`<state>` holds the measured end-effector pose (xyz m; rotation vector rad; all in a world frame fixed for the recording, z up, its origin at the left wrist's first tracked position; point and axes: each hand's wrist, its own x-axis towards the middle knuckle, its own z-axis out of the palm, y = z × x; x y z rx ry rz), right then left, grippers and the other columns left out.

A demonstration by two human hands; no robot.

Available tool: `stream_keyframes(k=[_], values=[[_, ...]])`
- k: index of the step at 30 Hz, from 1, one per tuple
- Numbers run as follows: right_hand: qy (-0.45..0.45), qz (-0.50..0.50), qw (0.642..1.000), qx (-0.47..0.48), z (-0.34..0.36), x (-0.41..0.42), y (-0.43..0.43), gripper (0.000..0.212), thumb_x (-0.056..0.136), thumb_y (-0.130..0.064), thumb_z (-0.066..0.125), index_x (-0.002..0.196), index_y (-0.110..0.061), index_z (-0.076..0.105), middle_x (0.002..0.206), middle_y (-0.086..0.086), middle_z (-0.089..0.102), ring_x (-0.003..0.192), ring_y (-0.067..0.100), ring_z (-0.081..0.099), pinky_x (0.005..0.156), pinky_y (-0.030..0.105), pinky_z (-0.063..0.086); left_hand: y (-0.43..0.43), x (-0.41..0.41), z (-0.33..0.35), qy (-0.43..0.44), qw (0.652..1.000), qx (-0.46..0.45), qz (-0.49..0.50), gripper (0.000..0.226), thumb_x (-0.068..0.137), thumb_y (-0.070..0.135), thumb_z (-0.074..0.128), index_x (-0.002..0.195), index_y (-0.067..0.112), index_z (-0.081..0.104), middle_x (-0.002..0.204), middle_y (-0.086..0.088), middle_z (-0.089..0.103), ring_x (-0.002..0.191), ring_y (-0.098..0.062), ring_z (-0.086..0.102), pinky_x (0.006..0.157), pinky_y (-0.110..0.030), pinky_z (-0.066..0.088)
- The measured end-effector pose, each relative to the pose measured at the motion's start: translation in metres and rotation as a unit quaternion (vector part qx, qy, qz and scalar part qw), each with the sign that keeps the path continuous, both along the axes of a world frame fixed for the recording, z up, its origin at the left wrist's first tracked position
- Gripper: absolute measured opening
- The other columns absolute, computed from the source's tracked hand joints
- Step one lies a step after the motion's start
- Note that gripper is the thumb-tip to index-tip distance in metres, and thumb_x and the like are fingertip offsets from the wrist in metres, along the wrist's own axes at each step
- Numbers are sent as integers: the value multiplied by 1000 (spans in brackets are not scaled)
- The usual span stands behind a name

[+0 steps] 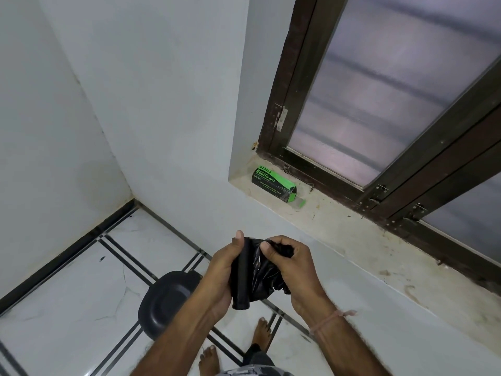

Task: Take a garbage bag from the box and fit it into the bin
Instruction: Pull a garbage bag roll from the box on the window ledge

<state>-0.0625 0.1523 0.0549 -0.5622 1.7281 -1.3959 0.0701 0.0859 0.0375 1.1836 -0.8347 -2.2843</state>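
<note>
Head view — left hand (221, 270) fingers wrap the glossy black bag roll (241, 278), right hand (294, 267) fingers pinch its crinkled loose end.

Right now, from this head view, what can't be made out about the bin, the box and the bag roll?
- Bin: the left forearm hides its near edge; whether its top is a shut lid is unclear.
- Box: its open end faces away, so the contents are hidden; the small print is too small.
- Bag roll: the left hand and right hand cover its sides.
</note>
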Motion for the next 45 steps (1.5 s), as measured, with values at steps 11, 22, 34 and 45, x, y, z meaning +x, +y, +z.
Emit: stream_keyframes(k=[11, 22, 34, 45], values=[[7, 34, 999, 30, -2, 4, -3, 13, 97, -8, 69, 93, 4, 73, 68, 2, 70, 56, 9, 63, 49, 15, 46, -3, 0, -4, 22, 1000, -17, 15, 66, 91, 50, 65, 118, -10, 67, 108, -31, 72, 96, -38, 73, 85, -41, 62], [39, 117, 990, 70, 3, -6, -5, 16, 95, -12, 72, 90, 3, 73, 66, 0, 69, 63, 15, 66, 57, 22, 50, -8, 11, 1, 11, 994, -102, -29, 75, 88, 64, 68, 110, -7, 59, 98, -32, 65, 92, -37, 63, 98, -67, 51], [-73, 201, 973, 82, 14, 1, -5, 36, 101, -35, 58, 76, -14, 72, 67, 7, 69, 62, 26, 62, 61, 34, 47, -12, 12, 0, 34, 999, -31, -19, 59, 85, 63, 70, 103, 7, 68, 101, -27, 66, 95, -42, 61, 70, -44, 58], [-222, 171, 959, -35, 3, -5, 2, 42, 107, -29, 41, 73, -9, 55, 77, 4, 61, 84, 18, 66, 82, 25, 55, -15, 8, 3, 115, 992, -4, -46, 61, 100, 57, 52, 91, 2, 76, 91, -22, 72, 87, -35, 64, 103, -53, 47]])
